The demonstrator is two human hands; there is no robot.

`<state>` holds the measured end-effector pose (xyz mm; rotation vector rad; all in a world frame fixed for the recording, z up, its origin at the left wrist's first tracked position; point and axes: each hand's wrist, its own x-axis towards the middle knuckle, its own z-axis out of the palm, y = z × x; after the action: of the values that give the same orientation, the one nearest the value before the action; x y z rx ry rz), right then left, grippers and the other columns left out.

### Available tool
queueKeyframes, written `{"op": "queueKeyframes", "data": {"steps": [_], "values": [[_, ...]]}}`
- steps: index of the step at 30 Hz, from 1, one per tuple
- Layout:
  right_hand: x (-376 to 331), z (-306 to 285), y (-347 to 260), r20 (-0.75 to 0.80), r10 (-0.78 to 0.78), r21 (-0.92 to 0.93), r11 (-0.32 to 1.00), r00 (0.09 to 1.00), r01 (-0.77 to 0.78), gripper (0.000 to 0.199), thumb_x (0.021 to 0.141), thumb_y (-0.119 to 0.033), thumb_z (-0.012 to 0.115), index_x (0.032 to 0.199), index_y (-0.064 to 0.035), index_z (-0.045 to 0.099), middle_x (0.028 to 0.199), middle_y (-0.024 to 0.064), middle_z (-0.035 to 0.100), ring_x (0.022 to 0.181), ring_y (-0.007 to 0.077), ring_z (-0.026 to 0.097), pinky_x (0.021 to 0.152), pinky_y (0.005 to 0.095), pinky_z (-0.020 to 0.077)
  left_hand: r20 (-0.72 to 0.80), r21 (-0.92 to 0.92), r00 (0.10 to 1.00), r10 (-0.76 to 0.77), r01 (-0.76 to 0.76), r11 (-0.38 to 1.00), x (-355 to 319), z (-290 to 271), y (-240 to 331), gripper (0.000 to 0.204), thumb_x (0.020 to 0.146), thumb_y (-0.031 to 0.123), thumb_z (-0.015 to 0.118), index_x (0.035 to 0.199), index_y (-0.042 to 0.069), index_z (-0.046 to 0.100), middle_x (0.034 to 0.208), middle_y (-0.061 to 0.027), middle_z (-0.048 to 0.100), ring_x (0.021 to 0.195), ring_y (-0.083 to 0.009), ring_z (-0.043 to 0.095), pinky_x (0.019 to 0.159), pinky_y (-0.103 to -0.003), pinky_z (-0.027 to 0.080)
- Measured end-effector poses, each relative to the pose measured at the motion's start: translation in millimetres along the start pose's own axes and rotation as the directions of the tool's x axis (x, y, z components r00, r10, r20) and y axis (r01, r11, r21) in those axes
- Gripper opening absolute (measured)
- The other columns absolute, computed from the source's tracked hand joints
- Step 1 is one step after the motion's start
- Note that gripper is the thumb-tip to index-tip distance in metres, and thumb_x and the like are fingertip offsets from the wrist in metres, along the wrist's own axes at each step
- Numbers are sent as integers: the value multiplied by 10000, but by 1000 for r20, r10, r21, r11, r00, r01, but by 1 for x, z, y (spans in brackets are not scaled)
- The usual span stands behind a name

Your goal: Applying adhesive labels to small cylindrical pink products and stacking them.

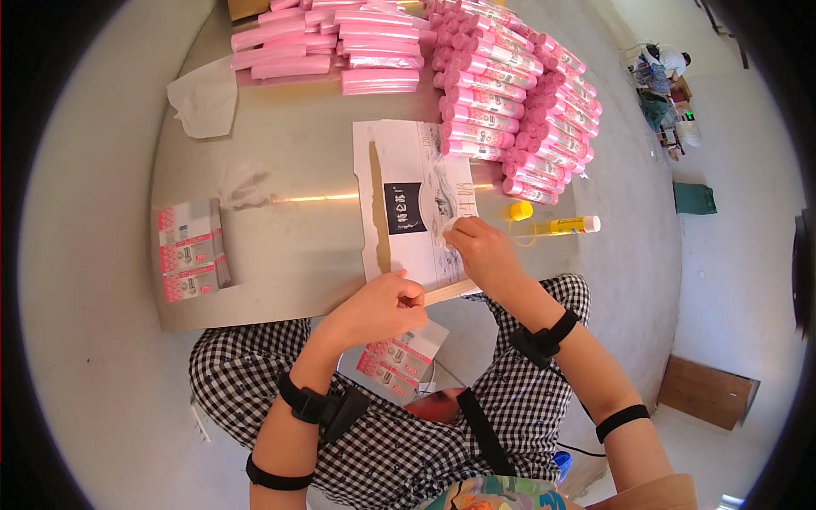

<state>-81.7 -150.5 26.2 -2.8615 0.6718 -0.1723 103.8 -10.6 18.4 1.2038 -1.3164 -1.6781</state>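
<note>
My left hand (380,308) is closed at the near edge of the grey board (289,238), pinching something small that I cannot make out, next to a thin wooden stick (450,291). My right hand (480,246) pinches a small white label (459,228) over a printed white sheet (408,200) lying on the board. Below my left hand, pink-and-white printed labels (395,357) rest on my lap. A yellow glue tube (565,225) lies open to the right, its yellow cap (520,210) beside it.
Rows of pink rolls (518,93) are stacked at the far right, flat pink packs (331,47) at the far middle. A stack of printed labels (189,251) lies at the left. A crumpled clear bag (204,98) lies far left. Another person (663,64) sits far off.
</note>
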Motion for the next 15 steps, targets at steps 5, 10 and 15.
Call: {"op": "queueKeyframes", "data": {"steps": [5, 10, 15], "values": [[-10, -10, 10, -7, 276, 173, 947, 961, -271, 131, 768, -6, 602, 875, -23, 675, 812, 83, 639, 763, 245, 628, 689, 325, 514, -15, 4, 1000, 25, -25, 1000, 0, 1, -8, 151, 784, 114, 543, 672, 25, 495, 539, -20, 393, 513, -161, 402, 1175, -372, 205], [-15, -35, 7, 347, 643, 850, 93, 682, -519, 204, 855, -85, 655, 1014, 43, 677, 849, 14, 678, 736, 89, 598, 687, 267, 490, -17, 42, 999, 33, -32, 999, -1, 3, -3, 143, 778, 116, 542, 674, 23, 512, 536, -29, 413, 506, -166, 408, 1177, -376, 215], [-4, -10, 3, 432, 634, 726, 177, 641, -665, 233, 810, -86, 674, 1004, 44, 669, 858, 44, 695, 721, 100, 594, 637, 275, 472, -20, 36, 998, 59, -58, 998, -1, 2, -6, 147, 773, 124, 535, 667, 28, 506, 527, -28, 406, 497, -166, 400, 1184, -390, 199]]}}
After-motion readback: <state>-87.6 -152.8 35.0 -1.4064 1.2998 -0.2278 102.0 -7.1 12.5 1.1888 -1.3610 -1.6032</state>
